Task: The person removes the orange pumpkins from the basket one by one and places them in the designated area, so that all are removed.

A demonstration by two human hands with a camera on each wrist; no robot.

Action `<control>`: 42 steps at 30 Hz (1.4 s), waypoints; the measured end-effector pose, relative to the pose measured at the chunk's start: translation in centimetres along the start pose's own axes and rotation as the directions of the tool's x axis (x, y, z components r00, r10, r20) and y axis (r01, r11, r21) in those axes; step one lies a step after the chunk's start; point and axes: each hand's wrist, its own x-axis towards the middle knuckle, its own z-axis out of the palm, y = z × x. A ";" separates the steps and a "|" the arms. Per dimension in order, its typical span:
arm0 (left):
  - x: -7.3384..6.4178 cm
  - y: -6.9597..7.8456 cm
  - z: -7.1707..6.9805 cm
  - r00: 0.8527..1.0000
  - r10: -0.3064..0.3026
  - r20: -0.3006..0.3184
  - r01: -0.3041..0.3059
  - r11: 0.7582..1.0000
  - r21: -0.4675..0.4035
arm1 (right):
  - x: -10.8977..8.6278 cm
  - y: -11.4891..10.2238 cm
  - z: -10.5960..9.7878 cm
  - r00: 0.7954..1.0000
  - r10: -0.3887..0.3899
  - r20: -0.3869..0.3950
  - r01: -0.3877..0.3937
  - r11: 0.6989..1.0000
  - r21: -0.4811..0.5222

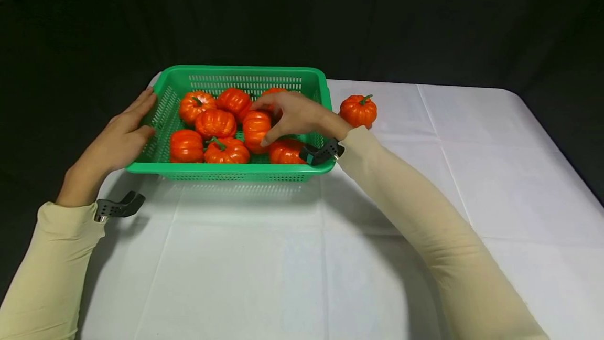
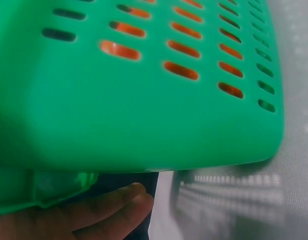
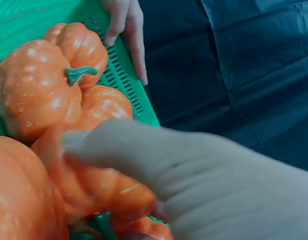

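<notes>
A green slotted basket [image 1: 222, 174] stands on the white tablecloth and holds several orange toy pumpkins. My right hand [image 1: 292, 114] reaches into it from the right. Its thumb and fingers span one pumpkin [image 1: 255, 127] in the middle of the pile. In the right wrist view a finger [image 3: 194, 175] lies blurred across that pumpkin [image 3: 93, 185]. My left hand [image 1: 120, 138] rests flat against the basket's left wall with straight fingers. The left wrist view shows those fingertips [image 2: 108, 210] under the basket's rim [image 2: 143, 125]. The left hand [image 3: 126, 25] also appears at the top of the right wrist view.
One more pumpkin [image 1: 358, 110] sits alone on the cloth just right of the basket. The white table [image 1: 283, 256] stretches toward me and to the right. A black backdrop hangs behind, and the table's left edge runs close by the basket.
</notes>
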 end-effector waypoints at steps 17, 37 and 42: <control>0.0 0.0 -0.1 1.000 0.008 0.007 -0.008 1.000 -0.012 | -0.6 0.3 0.0 0.989 -0.065 -0.130 0.102 0.947 0.305; 0.1 -0.1 0.0 1.000 -0.002 0.004 0.002 1.000 0.000 | -1.2 0.4 0.2 0.965 -0.094 -0.246 0.193 0.888 0.417; -0.1 -0.2 0.0 1.000 -0.010 0.013 0.010 1.000 0.003 | -1.8 0.4 0.5 0.949 -0.090 -0.303 0.230 0.855 0.465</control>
